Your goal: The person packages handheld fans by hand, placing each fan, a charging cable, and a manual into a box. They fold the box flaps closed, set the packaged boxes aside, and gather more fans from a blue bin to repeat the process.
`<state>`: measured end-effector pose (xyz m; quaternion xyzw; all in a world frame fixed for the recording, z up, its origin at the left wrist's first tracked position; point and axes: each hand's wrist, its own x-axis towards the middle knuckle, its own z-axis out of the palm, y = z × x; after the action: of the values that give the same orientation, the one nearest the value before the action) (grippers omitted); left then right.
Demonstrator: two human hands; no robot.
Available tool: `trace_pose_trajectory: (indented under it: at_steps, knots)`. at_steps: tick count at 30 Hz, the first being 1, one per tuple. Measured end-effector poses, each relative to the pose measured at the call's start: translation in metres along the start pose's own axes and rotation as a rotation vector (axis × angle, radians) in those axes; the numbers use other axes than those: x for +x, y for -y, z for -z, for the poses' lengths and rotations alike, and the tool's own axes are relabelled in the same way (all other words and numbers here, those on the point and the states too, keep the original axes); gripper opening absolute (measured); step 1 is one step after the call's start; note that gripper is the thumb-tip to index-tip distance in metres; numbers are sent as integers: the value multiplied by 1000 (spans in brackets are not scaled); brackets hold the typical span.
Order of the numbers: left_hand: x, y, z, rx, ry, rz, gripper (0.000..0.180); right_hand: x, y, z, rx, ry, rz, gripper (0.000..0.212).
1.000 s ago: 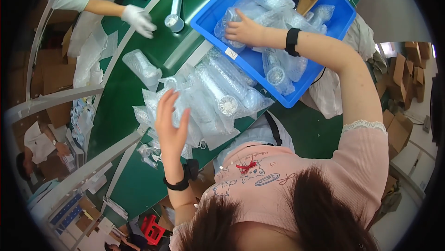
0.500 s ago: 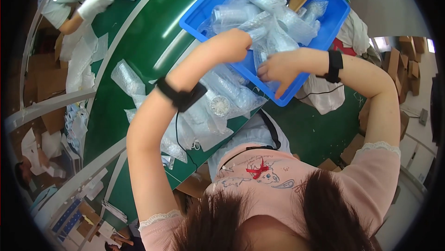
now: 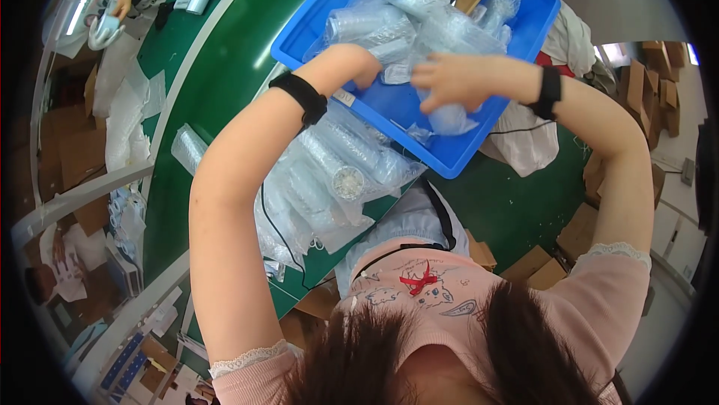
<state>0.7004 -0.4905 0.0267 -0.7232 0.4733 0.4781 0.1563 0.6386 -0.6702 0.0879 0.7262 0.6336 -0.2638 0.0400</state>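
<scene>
Left hand (image 3: 365, 68): fingers bent down among bubble-wrapped parts (image 3: 374, 27) in the blue bin (image 3: 314, 19), so what they grasp cannot be told. Right hand (image 3: 442, 79): fingertips blurred on a wrapped piece (image 3: 449, 117), grip unclear. Co-worker's hand (image 3: 120, 4) at the green tabletop's (image 3: 217, 61) far left corner: too small and cut off by the picture's rim.

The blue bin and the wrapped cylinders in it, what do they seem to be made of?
The blue bin looks like rigid moulded plastic: even colour, smooth walls with a soft sheen. The wrapped cylinders sit in clear bubble wrap, judging by the dotted, crinkly film. What is inside is unclear. The right hand and left hand reach among them.
</scene>
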Motion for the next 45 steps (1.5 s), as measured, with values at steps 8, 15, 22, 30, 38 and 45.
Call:
trace_pose_trajectory:
  at_steps: [8, 15, 22, 30, 38, 45]
  knots:
    - [32, -38, -16, 212, -182, -97, 34, -85, -51, -29, 662, -641, -671, 53]
    - [86, -10, -32, 633, -825, -434, 47, -92, -77, -51, 988, -999, -886, 52]
    - [92, -20, -16, 939, -631, -320, 41, -91, -51, -88, 124, -1186, -1159, 45]
    - [111, -31, -12, 1062, -523, -253, 31, -81, 26, -93, 357, -1258, -1206, 40]
    - [112, -44, -8, 706, -791, -506, 8, -78, 68, -81, 460, -1286, -1207, 35]
    - [-71, -105, -12, -288, -1098, -384, 34, -48, 97, -31, 549, -1522, -994, 28]
